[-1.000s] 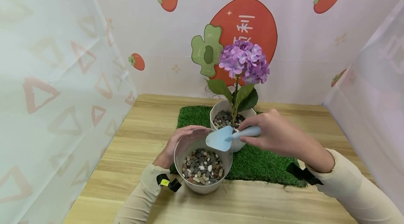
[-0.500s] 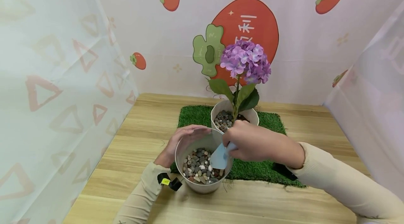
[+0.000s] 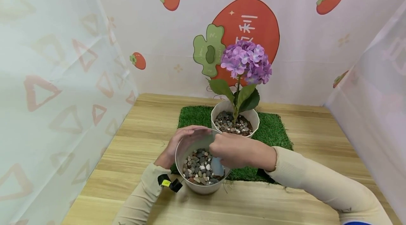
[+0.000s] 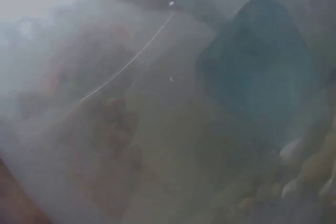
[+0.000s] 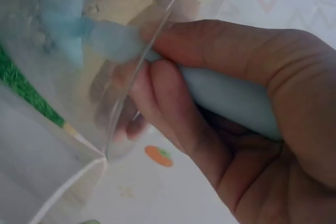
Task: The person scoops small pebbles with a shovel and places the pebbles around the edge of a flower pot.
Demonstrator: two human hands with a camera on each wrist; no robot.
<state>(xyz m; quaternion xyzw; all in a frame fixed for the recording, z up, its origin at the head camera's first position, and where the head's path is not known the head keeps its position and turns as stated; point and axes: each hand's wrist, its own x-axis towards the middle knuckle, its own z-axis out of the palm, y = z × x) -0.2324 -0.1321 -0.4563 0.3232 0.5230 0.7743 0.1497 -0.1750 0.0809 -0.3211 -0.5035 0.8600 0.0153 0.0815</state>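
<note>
A translucent plastic bucket (image 3: 204, 189) stands on the table with mixed pebbles (image 3: 198, 166) inside. My left hand (image 3: 176, 145) holds it around its far left side, the fingers along the outer wall. Over the bucket's right rim, my right hand (image 3: 233, 150) grips the handle (image 5: 226, 98) of a small light-blue trowel (image 3: 217, 166). The trowel's blade points down into the bucket, close at the pebbles. Through the cloudy bucket wall, the left wrist view shows the blade (image 4: 257, 72) tilted near the stones. The right fist hides most of the handle in the head view.
Behind the bucket, a white flowerpot (image 3: 255, 122) with a purple hydrangea (image 3: 245, 61) stands on a green artificial grass mat (image 3: 276, 133). Pebbles cover part of its brown soil. Printed cloth walls (image 3: 298, 41) bound the wooden table (image 3: 139, 122) at the back and sides.
My right hand has moved left and down from beside the flowerpot, lowering the trowel from above the rim into the bucket. The left hand and bucket have stayed put.
</note>
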